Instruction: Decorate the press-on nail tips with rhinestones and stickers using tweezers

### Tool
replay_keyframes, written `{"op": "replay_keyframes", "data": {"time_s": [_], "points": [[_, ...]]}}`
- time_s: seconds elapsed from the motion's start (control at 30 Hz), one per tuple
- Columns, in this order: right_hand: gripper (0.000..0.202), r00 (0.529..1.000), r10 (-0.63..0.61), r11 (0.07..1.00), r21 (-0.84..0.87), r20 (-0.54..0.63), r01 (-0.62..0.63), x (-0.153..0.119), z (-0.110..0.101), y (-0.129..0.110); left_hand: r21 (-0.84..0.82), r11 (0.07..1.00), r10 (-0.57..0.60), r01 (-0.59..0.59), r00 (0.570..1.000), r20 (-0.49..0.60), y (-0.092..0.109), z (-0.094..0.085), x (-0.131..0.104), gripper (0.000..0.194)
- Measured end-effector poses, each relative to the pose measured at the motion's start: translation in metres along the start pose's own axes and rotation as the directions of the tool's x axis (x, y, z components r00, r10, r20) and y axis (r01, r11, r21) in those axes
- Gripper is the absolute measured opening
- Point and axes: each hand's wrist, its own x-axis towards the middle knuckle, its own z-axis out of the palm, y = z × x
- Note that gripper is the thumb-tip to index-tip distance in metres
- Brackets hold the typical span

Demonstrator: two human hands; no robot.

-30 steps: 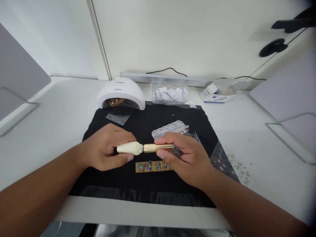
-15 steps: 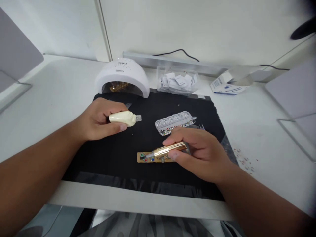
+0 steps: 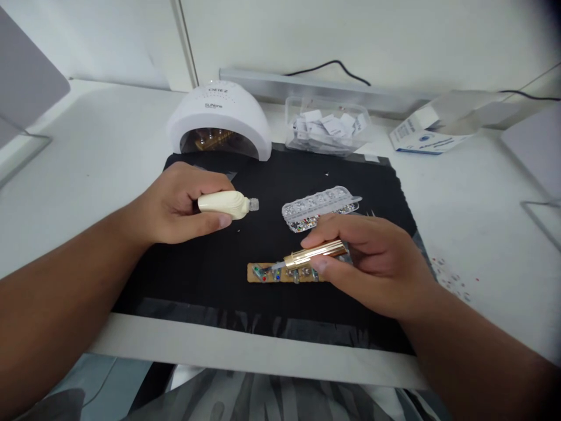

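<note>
My left hand [image 3: 184, 204] is closed around a cream nail polish bottle [image 3: 221, 203], tipped on its side with its uncapped clear neck pointing right. Between the thumb and fingers of my right hand [image 3: 363, 263] is a gold-capped polish brush [image 3: 313, 254], slanting down to the left. Its dark tip is over the left end of a tan strip [image 3: 252, 273], at a nail tip [image 3: 260, 272] with green and red gems; whether it touches I cannot tell. Several more nail tips lie along the strip, partly hidden by my right hand. Behind that hand lies an open rhinestone case [image 3: 307, 221].
A white nail lamp [image 3: 219, 117] stands at the back, with another strip inside. Beside it are a clear plastic box [image 3: 326, 131] of paper labels and an open carton [image 3: 432, 131]. Loose gems [image 3: 451, 280] are scattered right of the black mat [image 3: 197, 286].
The camera view has shifted a little, so everything sits slightly higher and farther right. Both hands keep hold of the bottle and the brush, and the brush tip stays near the strip's left end.
</note>
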Motion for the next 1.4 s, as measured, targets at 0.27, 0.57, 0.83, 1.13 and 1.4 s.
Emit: {"op": "replay_keyframes", "data": {"time_s": [0.27, 0.57, 0.83, 1.13, 1.4], "points": [[0.011, 0.997, 0.065, 0.993, 0.102, -0.041, -0.061, -0.002, 0.004, -0.004, 0.019, 1.000, 0.003, -0.003, 1.000, 0.011, 0.000, 0.000, 0.001, 0.017], [0.013, 0.999, 0.002, 1.000, 0.006, -0.038, -0.002, 0.000, -0.005, -0.001, 0.028, 0.998, -0.049, 0.048, 0.999, 0.021, 0.004, 0.000, -0.001, 0.017], [0.012, 0.999, -0.032, 0.999, -0.030, -0.023, 0.032, 0.000, -0.001, 0.001, 0.027, 0.999, -0.031, 0.031, 0.999, 0.014, 0.001, -0.001, 0.000, 0.017], [0.011, 0.998, -0.054, 0.998, -0.011, -0.038, 0.054, -0.001, 0.000, -0.001, 0.032, 1.000, -0.002, 0.002, 1.000, 0.014, -0.001, 0.000, -0.001, 0.016], [0.011, 0.999, -0.002, 1.000, 0.021, -0.053, 0.003, -0.002, 0.000, -0.004, 0.038, 0.999, -0.008, 0.008, 1.000, 0.006, -0.002, 0.000, -0.001, 0.017]]}}
